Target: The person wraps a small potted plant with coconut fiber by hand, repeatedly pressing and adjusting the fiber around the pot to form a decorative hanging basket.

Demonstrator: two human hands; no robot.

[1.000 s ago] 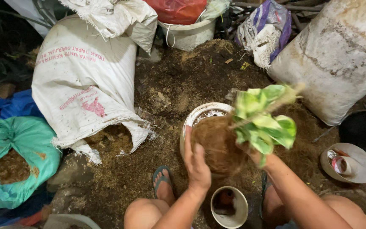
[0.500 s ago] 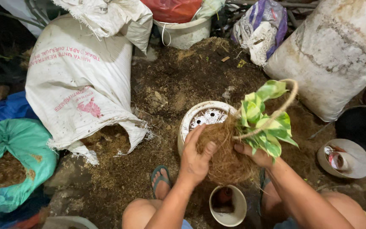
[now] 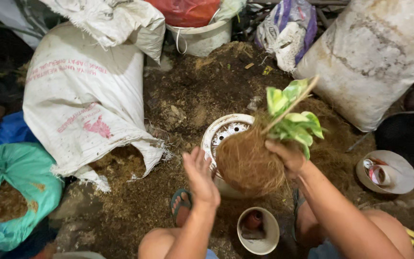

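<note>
Head view: plant (image 3: 291,120) with variegated green and yellow leaves, root ball (image 3: 247,163) a rounded brown fibrous mass, a thin pale stick slanting up through the foliage. Held in the air over a white pot (image 3: 224,132) with a perforated bottom — pot resting on loose dark soil (image 3: 202,91). Right hand (image 3: 286,156) closed around the plant's base where stem meets root ball, fingers curled. Left hand (image 3: 201,176) open, fingers spread and straight, palm turned toward the root ball, just beside it; contact not determinable.

Surroundings: small cream cup (image 3: 258,231) on the ground below the hands, between the knees. Blue sandal (image 3: 180,204) on a foot near the left wrist. Large white sack (image 3: 80,100) lying left of the soil heap, mouth spilling brown husk-like fibre. Teal bag (image 3: 17,175) further left, open, holding brown material. Grey-white sack (image 3: 379,52) at upper right. White bucket (image 3: 202,38) behind the soil, red bag above it. Shallow white dish (image 3: 401,175) at right — contents too small to identify.
</note>
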